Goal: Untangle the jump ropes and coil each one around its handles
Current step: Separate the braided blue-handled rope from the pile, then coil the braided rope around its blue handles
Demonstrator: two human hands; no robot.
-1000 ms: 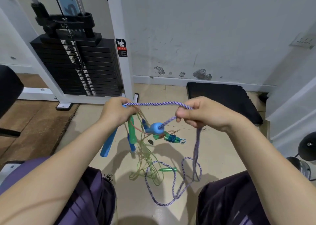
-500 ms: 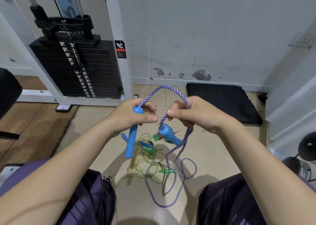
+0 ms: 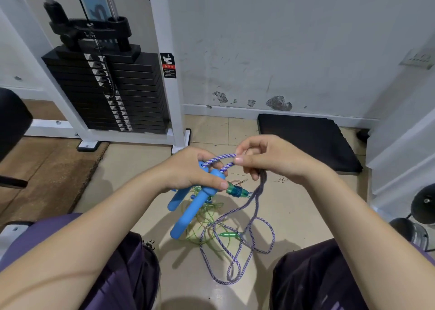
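Tiled floor (image 3: 141, 180), with a weight stack (image 3: 106, 90) at far left. Right of the stack, left hand (image 3: 188, 170) grips two blue handles (image 3: 188, 213). Further right, right hand (image 3: 270, 159) pinches the purple rope (image 3: 259, 225), which trails over a green rope tangle (image 3: 207, 217) below; black mat (image 3: 306, 137) beyond.

I am looking into a gym: a black weight stack (image 3: 106, 93) in a white machine frame (image 3: 164, 62), a dark floor mat (image 3: 306, 140), and scuffed walls (image 3: 282, 38) show it.
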